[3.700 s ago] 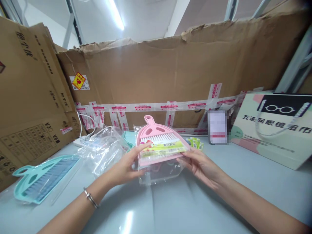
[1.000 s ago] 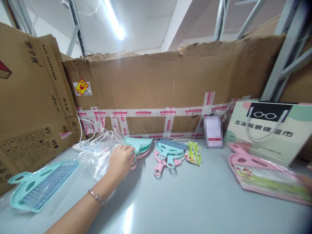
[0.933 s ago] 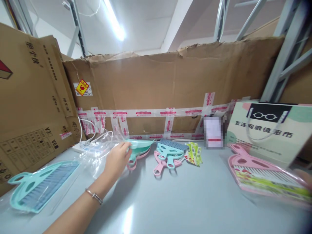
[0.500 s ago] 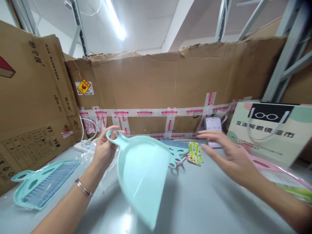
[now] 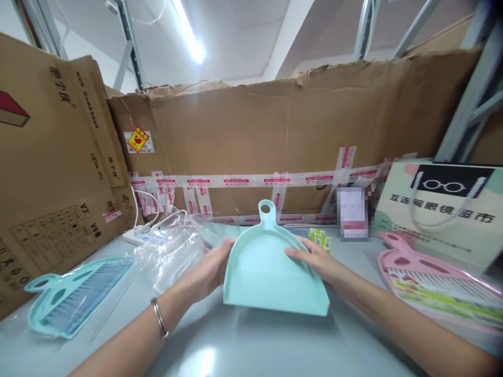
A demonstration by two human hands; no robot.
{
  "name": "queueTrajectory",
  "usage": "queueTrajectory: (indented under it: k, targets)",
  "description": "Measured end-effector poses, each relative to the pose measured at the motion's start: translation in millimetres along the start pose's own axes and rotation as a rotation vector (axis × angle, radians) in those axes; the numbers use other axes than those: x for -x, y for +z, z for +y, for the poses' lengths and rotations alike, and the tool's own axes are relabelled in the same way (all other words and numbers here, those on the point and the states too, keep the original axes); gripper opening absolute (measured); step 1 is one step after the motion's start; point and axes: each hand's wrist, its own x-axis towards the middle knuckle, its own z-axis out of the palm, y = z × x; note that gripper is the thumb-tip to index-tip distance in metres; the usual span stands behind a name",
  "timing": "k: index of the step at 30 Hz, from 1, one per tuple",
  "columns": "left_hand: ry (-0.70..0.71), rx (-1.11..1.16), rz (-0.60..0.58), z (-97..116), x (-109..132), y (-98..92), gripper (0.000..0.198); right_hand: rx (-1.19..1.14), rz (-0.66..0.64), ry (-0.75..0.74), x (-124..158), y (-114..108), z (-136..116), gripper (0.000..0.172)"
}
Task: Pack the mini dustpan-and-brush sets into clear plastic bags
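A mint-green dustpan [image 5: 275, 267] is held above the table, its looped handle up and its wide straight edge toward me. My left hand [image 5: 218, 262] grips its left side, the fingers partly hidden behind it. On the right side my right hand [image 5: 316, 259] is closed on the rim, thumb over the front. Crumpled clear plastic wrap [image 5: 173, 256] lies beyond my left wrist. Behind the dustpan, small green packets [image 5: 321, 238] show in part; the mint brush seen there earlier is mostly hidden.
At the left lies a wrapped mint dustpan-and-brush set [image 5: 78, 298]; at the right, a wrapped pink set [image 5: 436, 277]. A power strip [image 5: 135, 235], a phone [image 5: 352, 212] and a paper bag [image 5: 440, 209] stand along the back. Cardboard walls [image 5: 243, 131] enclose the grey table [image 5: 236, 351].
The dustpan has swung from hanging tilted by its handle to handle-up, facing me. My left hand has moved from the handle to its side, and my right hand has come in and taken hold.
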Motion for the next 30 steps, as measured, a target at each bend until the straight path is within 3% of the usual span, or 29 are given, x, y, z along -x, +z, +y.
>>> queueTrajectory:
  k: [2, 4, 7, 10, 12, 14, 17, 20, 23, 25, 27, 28, 30]
  targets:
    - [0.015, -0.075, 0.053, -5.8, 0.5, 3.9, 0.042, 0.067, -0.003, -0.079, -9.9, -12.7, 4.7, 0.044]
    - [0.028, -0.109, 0.190, -9.8, -0.7, 5.4, 0.036, 0.252, 0.057, -0.242, -20.9, -29.8, 9.2, 0.042]
    - [0.038, -0.072, 0.409, -8.9, -4.0, 1.3, 0.028, 0.792, 0.148, -0.499, -33.1, -54.2, 17.3, 0.032]
    - [0.088, -0.018, 0.539, -2.6, -6.0, -4.2, 0.029, 1.282, 0.023, -0.586, -35.7, -60.5, 21.9, 0.047]
    - [0.123, -0.003, 0.572, 1.3, -6.1, -5.7, 0.031, 1.453, -0.074, -0.604, -34.8, -54.7, 20.3, 0.055]
    - [0.144, -0.004, 0.583, 3.7, -5.8, -5.7, 0.033, 1.531, -0.143, -0.620, -35.5, -48.2, 16.6, 0.051]
    - [0.159, -0.011, 0.603, 4.2, -6.0, -5.9, 0.035, 1.510, -0.177, -0.667, -41.2, -49.1, 11.3, 0.042]
    - [0.196, -0.043, 0.637, 2.4, -7.5, -7.9, 0.037, 1.377, -0.073, -0.793, -44.7, -61.3, 2.3, 0.038]
    - [0.274, -0.071, 0.662, -0.2, -9.2, -10.6, 0.041, 1.093, 0.128, -0.956, -34.2, -71.7, -20.5, 0.020]
    - [0.307, -0.066, 0.667, -2.0, -10.0, -11.7, 0.042, 0.889, 0.340, -1.022, -18.2, -74.7, -42.1, 0.007]
    - [0.309, -0.056, 0.669, -3.8, -10.4, -11.5, 0.042, 0.705, 0.538, -1.005, 0.9, -75.4, -63.8, 0.015]
    - [0.302, -0.053, 0.668, -4.8, -10.4, -10.7, 0.041, 0.618, 0.563, -0.972, 10.0, -74.9, -73.0, 0.019]
    - [0.278, -0.056, 0.662, -6.9, -10.0, -7.5, 0.038, 0.498, 0.441, -0.864, 23.9, -70.2, -85.6, 0.026]
